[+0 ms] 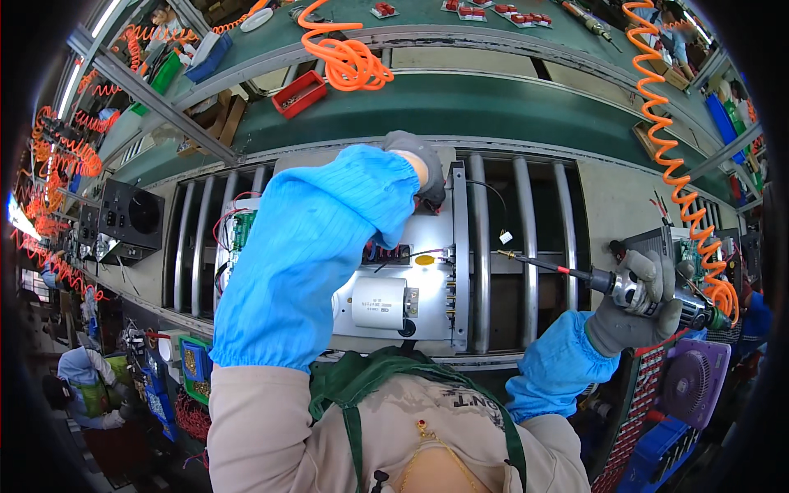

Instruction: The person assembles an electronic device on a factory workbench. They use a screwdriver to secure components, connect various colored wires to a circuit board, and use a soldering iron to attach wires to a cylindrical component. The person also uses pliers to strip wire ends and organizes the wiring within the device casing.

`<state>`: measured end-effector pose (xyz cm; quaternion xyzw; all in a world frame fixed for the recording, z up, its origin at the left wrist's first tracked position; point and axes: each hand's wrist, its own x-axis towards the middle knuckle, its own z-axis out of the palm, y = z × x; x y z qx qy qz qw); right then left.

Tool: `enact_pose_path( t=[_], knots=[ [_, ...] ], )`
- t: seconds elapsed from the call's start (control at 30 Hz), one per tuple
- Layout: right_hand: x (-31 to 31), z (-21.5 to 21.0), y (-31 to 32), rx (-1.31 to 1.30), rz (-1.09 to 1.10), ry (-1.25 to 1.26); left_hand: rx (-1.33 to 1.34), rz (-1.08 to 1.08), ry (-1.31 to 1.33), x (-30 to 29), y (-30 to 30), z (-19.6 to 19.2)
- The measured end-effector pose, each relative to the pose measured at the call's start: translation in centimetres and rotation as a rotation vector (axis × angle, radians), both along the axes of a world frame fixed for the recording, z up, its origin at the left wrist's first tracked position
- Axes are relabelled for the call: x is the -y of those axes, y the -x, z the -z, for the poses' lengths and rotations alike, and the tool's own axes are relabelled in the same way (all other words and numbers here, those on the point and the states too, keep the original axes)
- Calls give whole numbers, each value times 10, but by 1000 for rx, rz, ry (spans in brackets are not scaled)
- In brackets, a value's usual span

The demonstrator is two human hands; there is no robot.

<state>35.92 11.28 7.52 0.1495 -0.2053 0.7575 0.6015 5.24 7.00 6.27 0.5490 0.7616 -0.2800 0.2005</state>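
My right hand (637, 312), in a grey glove and blue sleeve, is wrapped round a pneumatic screwdriver (604, 281). Its long bit points left, with the tip above the rollers beside the metal chassis (431, 316). My left arm reaches across the chassis, and my gloved left hand (415, 154) is at its far edge, close to a dark part (431, 200). The fingers are mostly hidden, so any hold does not show. On the chassis lie a large white cylindrical capacitor (378, 302) and a yellow disc-like part (425, 260). A green circuit board (241, 230) shows left of my sleeve.
The chassis rests on a roller conveyor (528, 238). An orange coiled hose (657, 107) hangs on the right, another (353, 66) above the green belt (493, 107). A red bin (300, 94) stands beyond. Black units (131, 214) sit left, a purple fan (694, 382) right.
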Motion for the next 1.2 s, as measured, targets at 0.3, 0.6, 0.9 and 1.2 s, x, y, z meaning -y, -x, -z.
enact_pose_path(
  t=[0.3,0.6,0.9,1.2],
  knots=[
    [2,-10,-6,-11,12,-36,1080,-695,-1012,84,55,-10],
    [2,-9,-7,-40,68,-9,1375,-837,-1250,130,12,19],
    [-1,3,-15,-29,87,-4,1062,-549,-1157,118,7,40],
    [-8,13,-9,-18,116,47,586,-48,-1028,112,-3,31]
  ],
)
